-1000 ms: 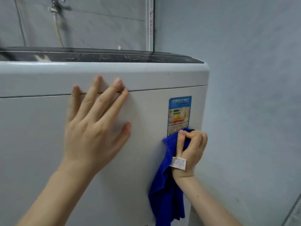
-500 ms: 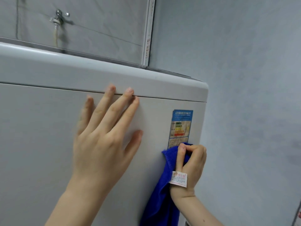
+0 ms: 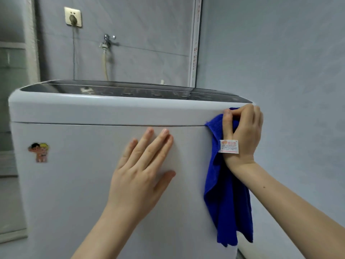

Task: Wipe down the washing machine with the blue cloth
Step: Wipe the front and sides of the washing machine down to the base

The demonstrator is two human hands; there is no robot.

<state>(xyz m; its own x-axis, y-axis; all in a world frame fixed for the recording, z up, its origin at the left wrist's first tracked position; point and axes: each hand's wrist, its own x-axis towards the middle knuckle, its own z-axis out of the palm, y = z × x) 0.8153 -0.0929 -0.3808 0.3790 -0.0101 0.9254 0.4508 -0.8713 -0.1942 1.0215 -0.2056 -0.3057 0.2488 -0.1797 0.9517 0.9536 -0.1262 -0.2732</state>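
A white top-loading washing machine [image 3: 74, 184] with a dark control panel on top fills the view. My left hand [image 3: 141, 174] lies flat on its front panel, fingers spread, just under the seam below the top band. My right hand [image 3: 242, 131] is closed on the blue cloth [image 3: 227, 202] and presses it against the machine's upper right corner. The cloth hangs down along the right front edge, and its white label shows at my wrist. The energy sticker on the front is hidden behind the cloth and hand.
A cartoon sticker [image 3: 39, 152] is on the front's left side. Behind the machine a tap [image 3: 107, 41] with a hose and a wall socket [image 3: 72, 16] with a plug sit on the grey wall. A plain grey wall [image 3: 289, 71] runs close along the right.
My right hand has slid the cloth up from below the energy sticker to the top right corner. The view has pulled back and left; my left hand stays flat on the front.
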